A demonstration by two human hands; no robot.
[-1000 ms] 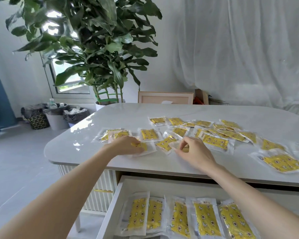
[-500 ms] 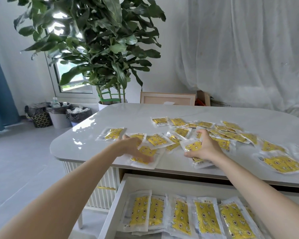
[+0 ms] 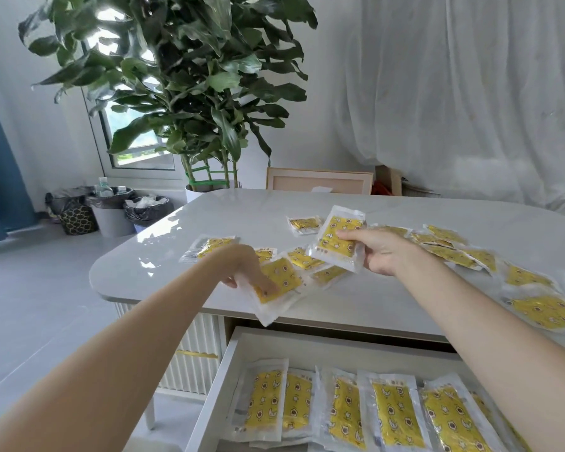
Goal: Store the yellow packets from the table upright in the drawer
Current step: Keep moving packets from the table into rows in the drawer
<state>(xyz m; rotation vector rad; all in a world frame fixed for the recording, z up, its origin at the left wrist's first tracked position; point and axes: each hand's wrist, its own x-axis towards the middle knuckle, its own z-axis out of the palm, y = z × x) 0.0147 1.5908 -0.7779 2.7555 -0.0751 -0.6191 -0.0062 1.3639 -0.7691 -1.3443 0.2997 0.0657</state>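
Observation:
My left hand (image 3: 242, 267) pinches a yellow packet (image 3: 279, 285) in clear wrap at the table's front edge, half off the tabletop. My right hand (image 3: 377, 252) grips a second yellow packet (image 3: 338, 238) lifted above the table, tilted upright. Several more yellow packets (image 3: 450, 251) lie flat across the white table (image 3: 150, 265). Below, the open white drawer (image 3: 212, 396) holds a row of several yellow packets (image 3: 346, 409) standing side by side.
A large potted plant (image 3: 190, 102) stands behind the table's far left corner, with a wooden frame (image 3: 318, 181) beside it. Bins with bags (image 3: 111, 213) sit on the floor at left. A white curtain hangs at the back right.
Both hands have lifted their packets: the left drew its packet toward the front edge, the right raised its packet off the table and tilted it upright.

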